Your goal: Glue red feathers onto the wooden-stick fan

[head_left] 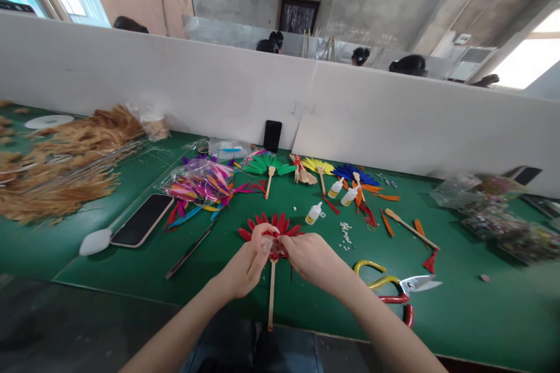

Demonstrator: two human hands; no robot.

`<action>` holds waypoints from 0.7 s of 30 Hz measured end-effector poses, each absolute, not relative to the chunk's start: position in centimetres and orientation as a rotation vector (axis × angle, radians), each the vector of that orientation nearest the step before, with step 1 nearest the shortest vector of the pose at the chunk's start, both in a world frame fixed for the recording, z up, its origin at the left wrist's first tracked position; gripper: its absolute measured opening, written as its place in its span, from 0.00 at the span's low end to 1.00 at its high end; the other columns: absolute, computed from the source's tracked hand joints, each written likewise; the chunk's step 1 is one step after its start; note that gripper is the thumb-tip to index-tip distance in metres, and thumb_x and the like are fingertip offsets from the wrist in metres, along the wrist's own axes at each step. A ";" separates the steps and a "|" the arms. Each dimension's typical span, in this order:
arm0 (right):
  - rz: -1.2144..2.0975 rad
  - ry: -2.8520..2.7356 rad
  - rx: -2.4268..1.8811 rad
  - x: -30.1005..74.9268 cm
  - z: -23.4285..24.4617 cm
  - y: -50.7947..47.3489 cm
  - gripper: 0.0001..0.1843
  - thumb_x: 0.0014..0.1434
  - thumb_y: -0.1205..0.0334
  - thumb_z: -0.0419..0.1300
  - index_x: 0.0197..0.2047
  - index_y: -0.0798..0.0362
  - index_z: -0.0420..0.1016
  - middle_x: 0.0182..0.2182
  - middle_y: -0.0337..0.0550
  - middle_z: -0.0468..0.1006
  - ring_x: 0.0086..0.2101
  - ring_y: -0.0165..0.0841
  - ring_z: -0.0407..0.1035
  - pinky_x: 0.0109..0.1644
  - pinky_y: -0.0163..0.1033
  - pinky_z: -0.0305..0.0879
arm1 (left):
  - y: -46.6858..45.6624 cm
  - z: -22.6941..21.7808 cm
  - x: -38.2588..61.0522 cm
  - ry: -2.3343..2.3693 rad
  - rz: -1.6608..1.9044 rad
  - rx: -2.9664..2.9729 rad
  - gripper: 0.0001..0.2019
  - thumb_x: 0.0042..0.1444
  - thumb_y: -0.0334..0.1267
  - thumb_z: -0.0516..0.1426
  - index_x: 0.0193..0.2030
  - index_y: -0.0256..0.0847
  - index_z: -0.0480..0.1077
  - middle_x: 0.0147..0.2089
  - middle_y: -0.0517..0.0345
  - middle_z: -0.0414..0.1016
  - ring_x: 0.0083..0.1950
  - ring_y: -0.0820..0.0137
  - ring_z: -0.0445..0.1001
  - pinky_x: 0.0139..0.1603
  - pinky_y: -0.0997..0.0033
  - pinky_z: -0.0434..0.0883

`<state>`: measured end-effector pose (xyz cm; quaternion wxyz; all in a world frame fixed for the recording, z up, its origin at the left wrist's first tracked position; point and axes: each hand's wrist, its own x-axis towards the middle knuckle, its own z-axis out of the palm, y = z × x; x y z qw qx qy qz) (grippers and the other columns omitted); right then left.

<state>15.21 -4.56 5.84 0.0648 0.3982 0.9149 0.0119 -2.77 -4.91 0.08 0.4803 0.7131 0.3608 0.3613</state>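
Head view: the red feather fan [273,271] is laid on the green table [459,315], handle toward the person, and its centre appears to be the part being worked. The left hand [251,256] is curled at that centre, where the right hand's [308,256] thumb and forefinger are brought close (whether anything is pinched by either cannot be told); careful fingertip placement seems called for, with the fan held steady.

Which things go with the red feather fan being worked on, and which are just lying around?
Probably for the job: red fan, small bottles, white bits, scissors.
Seemingly just lying around: black phone, pale-edged phone, tan fibres.
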 end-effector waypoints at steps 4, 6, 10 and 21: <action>0.014 2.778 1.216 15.4 5.8 -4.4 0.05 0.59 0.74 0.53 0.39 0.57 0.65 0.28 0.45 0.77 0.27 0.34 0.74 0.24 0.38 0.46 | -4.9 0.1 -2.7 0.874 0.903 1.674 0.21 0.66 0.51 0.38 0.56 0.38 0.55 0.39 0.52 0.72 0.40 0.64 0.74 0.47 0.60 0.69; 0.001 2.771 1.218 15.4 5.9 -4.4 0.05 0.60 0.73 0.52 0.39 0.57 0.65 0.28 0.44 0.77 0.27 0.34 0.73 0.24 0.38 0.45 | -4.9 0.3 -2.7 0.850 0.908 1.654 0.20 0.67 0.51 0.38 0.55 0.39 0.54 0.41 0.51 0.73 0.43 0.64 0.74 0.48 0.60 0.68; -0.040 2.745 1.241 15.4 6.1 -4.3 0.06 0.60 0.73 0.52 0.40 0.58 0.66 0.29 0.45 0.78 0.28 0.34 0.73 0.24 0.38 0.45 | -4.8 0.5 -2.8 0.810 0.920 1.636 0.18 0.67 0.50 0.38 0.54 0.40 0.53 0.45 0.49 0.74 0.46 0.63 0.73 0.49 0.60 0.68; -0.193 2.923 1.348 16.4 5.3 -4.4 0.12 0.63 0.70 0.49 0.48 0.57 0.67 0.33 0.45 0.80 0.31 0.33 0.75 0.29 0.34 0.55 | -4.9 0.4 -2.8 0.783 0.937 1.603 0.19 0.67 0.51 0.38 0.53 0.40 0.53 0.46 0.49 0.73 0.45 0.64 0.73 0.49 0.60 0.67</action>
